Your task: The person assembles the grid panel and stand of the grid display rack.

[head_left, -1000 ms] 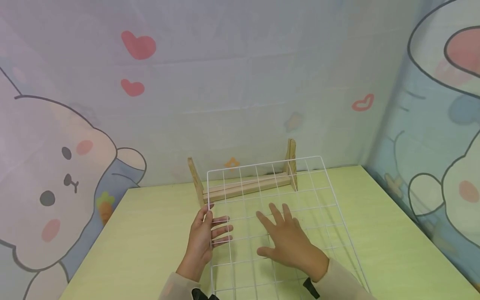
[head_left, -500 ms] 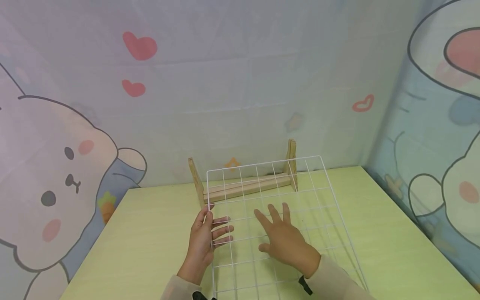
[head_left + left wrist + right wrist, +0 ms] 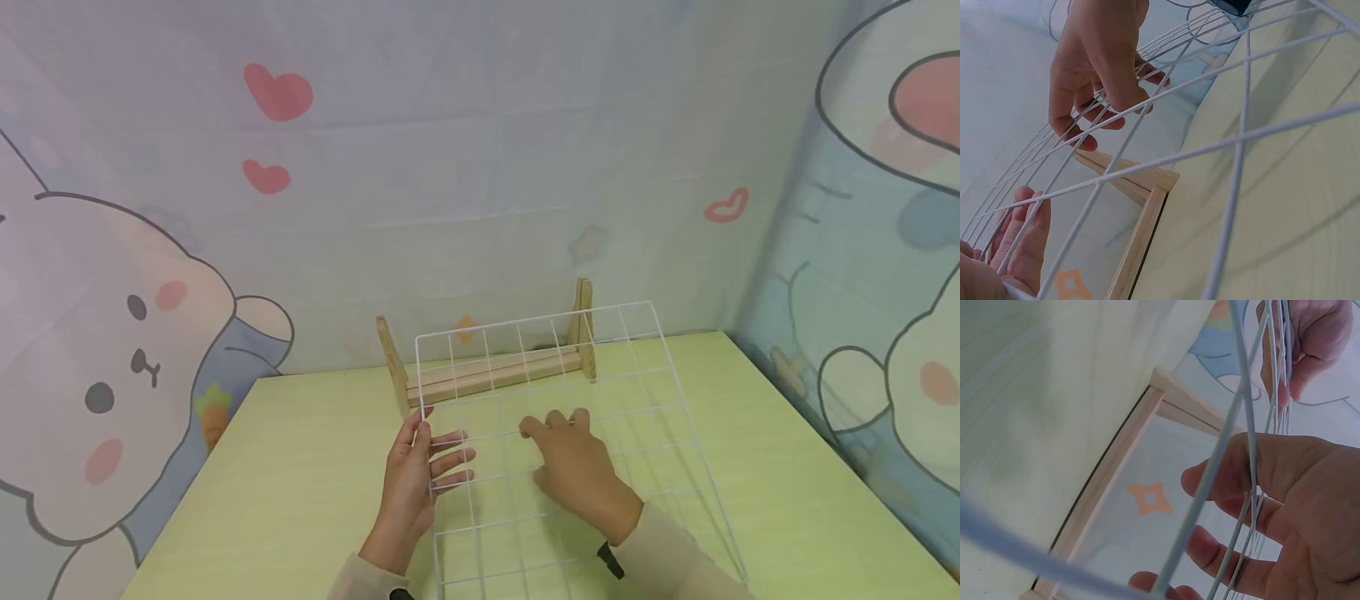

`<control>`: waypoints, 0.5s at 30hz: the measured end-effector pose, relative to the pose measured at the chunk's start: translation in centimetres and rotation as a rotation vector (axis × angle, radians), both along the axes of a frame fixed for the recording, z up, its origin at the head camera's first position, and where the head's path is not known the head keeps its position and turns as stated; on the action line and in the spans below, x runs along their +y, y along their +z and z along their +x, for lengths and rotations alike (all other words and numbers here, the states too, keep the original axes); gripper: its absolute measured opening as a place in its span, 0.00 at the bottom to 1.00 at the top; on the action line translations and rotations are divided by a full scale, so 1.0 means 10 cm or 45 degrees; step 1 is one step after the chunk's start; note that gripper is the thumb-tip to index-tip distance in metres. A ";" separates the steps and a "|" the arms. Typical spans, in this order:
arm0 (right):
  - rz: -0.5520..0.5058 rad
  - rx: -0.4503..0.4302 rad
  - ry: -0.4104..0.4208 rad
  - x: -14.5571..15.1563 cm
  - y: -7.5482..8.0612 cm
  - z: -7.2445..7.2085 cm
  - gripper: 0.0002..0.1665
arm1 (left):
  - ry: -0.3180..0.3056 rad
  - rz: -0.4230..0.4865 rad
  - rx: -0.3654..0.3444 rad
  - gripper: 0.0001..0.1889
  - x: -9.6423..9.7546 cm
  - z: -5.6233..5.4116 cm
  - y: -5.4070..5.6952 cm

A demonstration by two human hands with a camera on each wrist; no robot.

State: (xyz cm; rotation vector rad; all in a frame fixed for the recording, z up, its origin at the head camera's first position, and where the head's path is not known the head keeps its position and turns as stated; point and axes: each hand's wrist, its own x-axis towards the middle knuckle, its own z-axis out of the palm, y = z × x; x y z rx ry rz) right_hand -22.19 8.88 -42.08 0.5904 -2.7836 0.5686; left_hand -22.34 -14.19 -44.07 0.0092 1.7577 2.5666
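A white wire grid panel (image 3: 534,319) is held tilted above the table, its far edge raised. My left hand (image 3: 408,492) grips the panel's left edge, thumb on the near side and the other fingers spread behind the wires. Over the middle of the panel, my right hand (image 3: 581,475) has its fingertips curled through the openings and round the wires; the left wrist view shows those fingers (image 3: 1088,115) poking through the mesh. Behind the panel stands a wooden stand (image 3: 495,383) with two uprights joined by bars, partly crossed by the wires.
The light green table (image 3: 300,492) ends at a cloth backdrop (image 3: 450,125) printed with hearts and cartoon animals. A similar printed cloth (image 3: 892,275) hangs along the right side. The stand is near the table's back edge.
My right hand's fingers, spread flat over the panel before, are now curled into the wires. The panel's far edge has risen slightly and shifted a little right, with my left hand moving along.
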 end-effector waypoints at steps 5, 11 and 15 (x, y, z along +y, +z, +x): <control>-0.026 -0.005 -0.014 0.08 0.01 -0.02 0.29 | -0.132 0.044 0.002 0.27 -0.04 -0.01 0.03; -0.036 -0.014 -0.002 0.14 0.00 0.00 0.30 | -0.229 -0.072 -0.007 0.30 -0.17 -0.04 0.05; -0.029 0.012 0.001 0.17 0.00 0.04 0.32 | -0.142 -0.221 -0.011 0.30 -0.31 -0.13 0.03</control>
